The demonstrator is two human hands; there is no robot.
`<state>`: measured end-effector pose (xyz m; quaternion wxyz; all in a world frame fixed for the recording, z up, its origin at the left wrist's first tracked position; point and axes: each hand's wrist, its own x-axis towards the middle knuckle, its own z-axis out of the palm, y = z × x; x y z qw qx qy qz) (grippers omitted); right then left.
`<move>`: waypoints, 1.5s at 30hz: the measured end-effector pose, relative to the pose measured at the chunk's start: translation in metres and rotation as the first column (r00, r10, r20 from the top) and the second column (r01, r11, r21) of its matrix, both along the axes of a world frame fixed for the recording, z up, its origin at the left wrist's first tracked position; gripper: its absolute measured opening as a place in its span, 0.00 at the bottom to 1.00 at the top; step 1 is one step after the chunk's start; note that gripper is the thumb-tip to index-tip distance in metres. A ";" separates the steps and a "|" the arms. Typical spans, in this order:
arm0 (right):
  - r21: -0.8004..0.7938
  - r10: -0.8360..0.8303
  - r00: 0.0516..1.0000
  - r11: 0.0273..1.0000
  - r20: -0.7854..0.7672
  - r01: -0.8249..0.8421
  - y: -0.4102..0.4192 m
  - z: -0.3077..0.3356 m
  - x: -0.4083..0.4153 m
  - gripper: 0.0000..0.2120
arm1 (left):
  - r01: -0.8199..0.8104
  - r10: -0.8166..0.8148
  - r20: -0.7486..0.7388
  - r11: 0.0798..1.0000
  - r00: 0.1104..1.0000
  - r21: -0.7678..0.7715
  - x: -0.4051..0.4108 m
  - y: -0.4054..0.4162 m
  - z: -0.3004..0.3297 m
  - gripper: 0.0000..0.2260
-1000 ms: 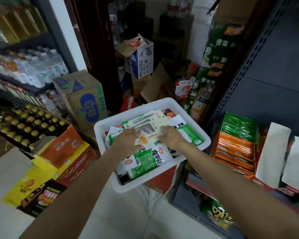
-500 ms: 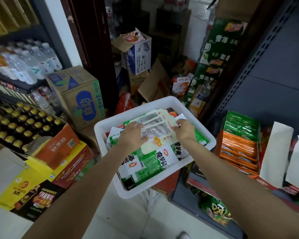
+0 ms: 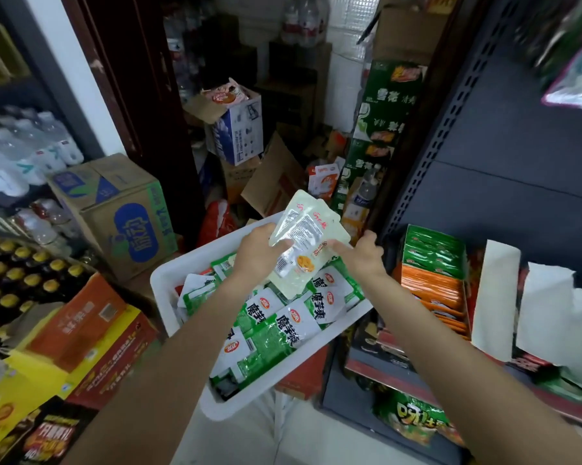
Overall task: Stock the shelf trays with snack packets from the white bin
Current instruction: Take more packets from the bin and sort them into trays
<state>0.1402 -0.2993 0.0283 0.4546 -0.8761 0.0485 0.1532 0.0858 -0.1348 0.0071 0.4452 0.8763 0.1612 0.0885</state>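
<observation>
Both hands gripping pale snack packets (image 3: pixel 304 236) above white bin (image 3: pixel 169 280): left hand (image 3: pixel 261 251) and right hand (image 3: pixel 361 255) pinching opposite edges, likely squaring them for the shelf tray (image 3: pixel 432 280) just right

The stack of pale green flat foil snack packets (image 3: pixel 304 243), which lay on the heap in the white plastic bin (image 3: pixel 169 280) a second ago, is now lifted clear above it and tilted up toward the far side. The left hand (image 3: pixel 261 251) and right hand (image 3: pixel 361 258) have risen with it, gripping its left and right edges.
</observation>
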 end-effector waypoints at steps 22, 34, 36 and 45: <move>0.593 -0.180 0.984 0.792 -0.002 0.146 -0.312 0.010 0.002 0.08 | 0.412 -0.410 0.044 0.900 0.911 -0.144 0.059 -0.309 0.011 0.12; 0.460 -0.249 0.940 0.880 0.233 0.119 -0.521 0.006 0.018 0.13 | 0.405 -0.376 0.174 0.896 0.910 -0.181 0.086 -0.522 0.013 0.04; 0.465 -0.266 0.918 0.879 0.295 0.106 -0.541 0.008 0.024 0.13 | 0.399 -0.360 0.226 0.902 0.905 -0.163 0.090 -0.543 0.017 0.02; 0.458 -0.277 0.896 0.884 0.348 0.095 -0.597 -0.002 0.059 0.12 | 0.418 -0.377 0.265 0.900 0.888 -0.122 0.120 -0.596 0.010 0.06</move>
